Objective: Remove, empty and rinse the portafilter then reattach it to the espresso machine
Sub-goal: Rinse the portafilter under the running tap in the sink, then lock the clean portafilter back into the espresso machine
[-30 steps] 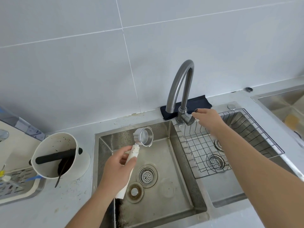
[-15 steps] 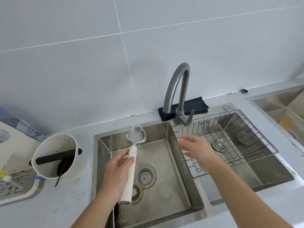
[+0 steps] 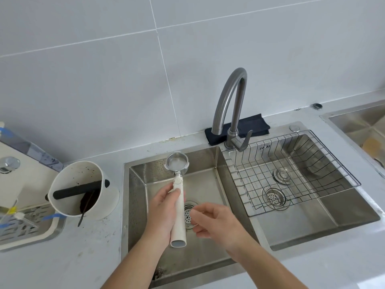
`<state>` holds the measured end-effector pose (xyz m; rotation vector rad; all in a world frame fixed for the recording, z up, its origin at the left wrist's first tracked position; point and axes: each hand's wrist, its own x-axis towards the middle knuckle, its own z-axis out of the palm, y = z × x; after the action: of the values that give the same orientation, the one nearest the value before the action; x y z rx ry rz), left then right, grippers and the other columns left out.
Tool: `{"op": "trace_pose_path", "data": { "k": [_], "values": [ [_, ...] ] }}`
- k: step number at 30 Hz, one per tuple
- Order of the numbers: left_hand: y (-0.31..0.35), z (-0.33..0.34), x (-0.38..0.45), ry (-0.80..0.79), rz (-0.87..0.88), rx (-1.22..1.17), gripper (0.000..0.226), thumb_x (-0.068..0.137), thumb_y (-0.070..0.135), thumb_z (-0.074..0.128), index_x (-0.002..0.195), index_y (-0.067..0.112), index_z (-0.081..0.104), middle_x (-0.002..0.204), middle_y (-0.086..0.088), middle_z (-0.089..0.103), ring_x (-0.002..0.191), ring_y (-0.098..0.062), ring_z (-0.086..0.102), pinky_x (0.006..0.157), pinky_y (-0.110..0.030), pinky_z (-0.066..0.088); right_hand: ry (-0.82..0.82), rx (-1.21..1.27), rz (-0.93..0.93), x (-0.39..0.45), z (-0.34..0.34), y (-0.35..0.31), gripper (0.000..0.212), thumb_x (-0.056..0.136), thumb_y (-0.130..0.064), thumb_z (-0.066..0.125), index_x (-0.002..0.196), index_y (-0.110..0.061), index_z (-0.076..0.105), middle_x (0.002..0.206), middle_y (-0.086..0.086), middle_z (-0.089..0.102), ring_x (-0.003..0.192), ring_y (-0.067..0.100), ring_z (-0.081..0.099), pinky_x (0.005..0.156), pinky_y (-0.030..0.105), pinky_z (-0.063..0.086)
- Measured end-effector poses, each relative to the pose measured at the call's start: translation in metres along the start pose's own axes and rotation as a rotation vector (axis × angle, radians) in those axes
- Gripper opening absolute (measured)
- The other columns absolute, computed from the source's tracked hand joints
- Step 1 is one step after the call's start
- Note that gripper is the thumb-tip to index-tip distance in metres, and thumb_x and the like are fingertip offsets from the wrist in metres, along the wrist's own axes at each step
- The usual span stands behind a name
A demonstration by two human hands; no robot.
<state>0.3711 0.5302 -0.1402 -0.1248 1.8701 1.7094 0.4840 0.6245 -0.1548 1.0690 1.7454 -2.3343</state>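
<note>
Over the sink (image 3: 133, 205), white-handled steel portafilter (image 3: 177, 163), basket empty

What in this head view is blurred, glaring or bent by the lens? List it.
Head view: the right hand is motion-blurred, its fingers smeared; the left hand and portafilter are sharper. Soft, even daylight, faint shadows. Bright glare washes the counter edge at the right. Wide-angle distortion bends the wall tile lines and the counter's back edge.
</note>
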Motion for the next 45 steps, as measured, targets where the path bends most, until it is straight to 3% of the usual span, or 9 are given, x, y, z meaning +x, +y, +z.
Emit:
{"op": "trace_pose_path", "data": {
  "k": [7,13,19,25,31,35,39,43,45],
  "values": [
    [0.0,-0.001,0.002,-0.002,-0.03,-0.087,0.023,0.093,0.011,0.059,0.114,0.014,0.068,0.088,-0.009,0.07,0.073,-0.018,0.063,0.065,-0.032,0.051,-0.132,0.05,0.064,0.002,0.02,0.003,0.04,0.074,-0.024,0.08,0.11,-0.008,0.07,0.1,0.026,0.075,0.086,0.033,0.074,0.088,0.048,0.06],
    [-0.003,-0.008,0.008,-0.015,-0.054,-0.069,0.028,0.092,0.014,0.062,0.119,0.017,0.066,0.091,-0.007,0.073,0.069,-0.013,0.068,0.056,-0.025,0.054,-0.157,0.093,0.059,0.007,0.031,0.008,0.037,0.072,-0.014,0.077,0.107,-0.005,0.07,0.089,0.019,0.076,0.083,0.03,0.075,0.085,0.048,0.061],
    [0.001,-0.029,0.007,-0.02,-0.054,-0.064,0.021,0.089,0.016,0.065,0.106,0.026,0.072,0.081,0.0,0.077,0.066,-0.01,0.071,0.059,-0.028,0.055,-0.153,0.136,0.019,0.001,0.047,0.002,0.036,0.072,-0.011,0.076,0.107,-0.003,0.071,0.103,0.035,0.07,0.086,0.035,0.073,0.089,0.054,0.058],
    [0.007,-0.062,0.002,-0.075,-0.023,-0.018,0.024,0.083,0.022,0.067,0.1,0.038,0.074,0.086,0.005,0.077,0.074,-0.009,0.071,0.067,-0.029,0.054,-0.186,0.151,0.003,-0.003,0.07,0.004,0.038,0.074,-0.008,0.074,0.111,0.0,0.069,0.088,0.019,0.075,0.08,0.028,0.074,0.078,0.044,0.062],
    [0.008,-0.105,0.002,-0.105,-0.031,-0.01,0.026,0.077,0.025,0.068,0.098,0.039,0.074,0.092,0.002,0.077,0.089,-0.017,0.072,0.084,-0.039,0.057,-0.167,0.172,-0.003,-0.011,0.107,0.01,0.028,0.085,0.007,0.071,0.112,0.004,0.067,0.093,0.028,0.072,0.08,0.033,0.074,0.073,0.044,0.062],
    [0.006,-0.136,0.0,-0.133,-0.004,0.024,0.032,0.07,0.031,0.067,0.1,0.039,0.073,0.092,0.002,0.077,0.09,-0.02,0.071,0.084,-0.04,0.056,-0.144,0.196,-0.013,-0.021,0.14,0.017,0.032,0.074,-0.002,0.074,0.106,-0.001,0.073,0.091,0.033,0.068,0.078,0.034,0.073,0.067,0.039,0.061],
    [0.004,-0.169,-0.005,-0.172,0.008,0.051,0.032,0.074,0.027,0.066,0.105,0.034,0.072,0.087,0.005,0.077,0.08,-0.011,0.07,0.076,-0.034,0.055,-0.105,0.192,-0.014,-0.031,0.172,0.027,0.03,0.072,-0.004,0.075,0.103,-0.004,0.076,0.093,0.037,0.065,0.079,0.035,0.07,0.066,0.037,0.061],
    [-0.002,-0.207,-0.007,-0.218,0.025,0.071,0.025,0.083,0.019,0.067,0.102,0.035,0.071,0.085,0.003,0.077,0.077,-0.011,0.071,0.081,-0.037,0.058,-0.063,0.141,0.011,-0.044,0.21,0.039,0.026,0.07,-0.012,0.075,0.097,-0.012,0.078,0.085,0.021,0.068,0.074,0.031,0.063,0.073,0.043,0.052],
    [-0.004,-0.224,-0.009,-0.241,0.024,0.084,0.024,0.086,0.018,0.067,0.102,0.036,0.071,0.084,0.003,0.076,0.078,-0.012,0.071,0.08,-0.036,0.058,-0.034,0.132,0.009,-0.05,0.227,0.045,0.027,0.07,-0.013,0.075,0.097,-0.012,0.078,0.083,0.018,0.067,0.074,0.029,0.063,0.072,0.039,0.054]
  ]
}}
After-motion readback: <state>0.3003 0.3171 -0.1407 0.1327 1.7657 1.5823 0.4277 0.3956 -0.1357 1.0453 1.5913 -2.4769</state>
